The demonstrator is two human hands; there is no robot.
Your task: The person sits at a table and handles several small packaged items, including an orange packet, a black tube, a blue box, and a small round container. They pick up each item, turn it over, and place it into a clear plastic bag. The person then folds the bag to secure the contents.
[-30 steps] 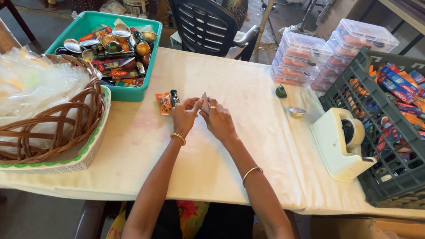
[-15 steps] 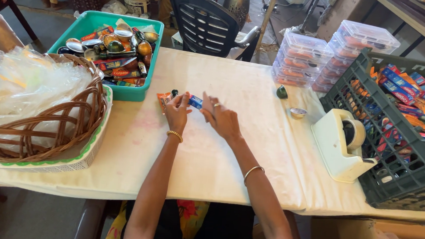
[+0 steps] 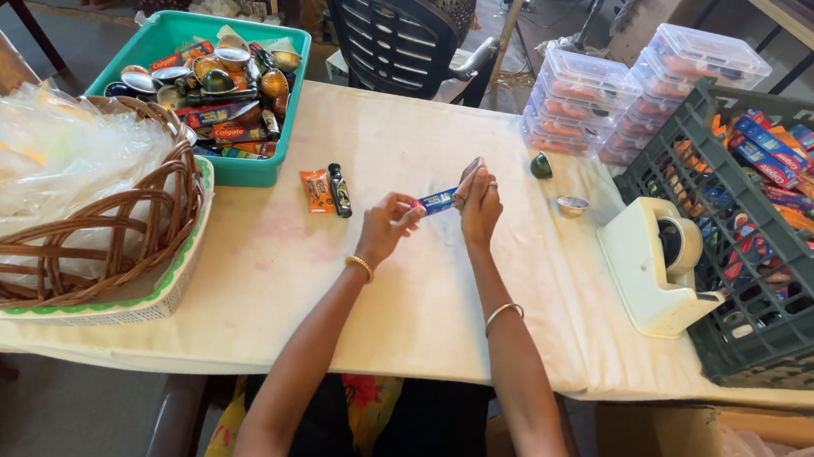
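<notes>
My left hand (image 3: 386, 225) and right hand (image 3: 478, 205) pinched a small blue tube (image 3: 437, 200) between fingers, above the surface (image 3: 402, 295), beside an orange sachet (image 3: 315, 190).

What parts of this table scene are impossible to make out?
- Small blue tube, head view: both ends are covered by the left hand and right hand.
- Woven cane basket: crumpled clear plastic bags hide what lies inside.
- Dark green plastic crate: cut off by the right edge.
- Stacked clear lidded boxes: contents too small to tell.

Bare arms, a thin metal bangle (image 3: 360, 264) on each wrist.
</notes>
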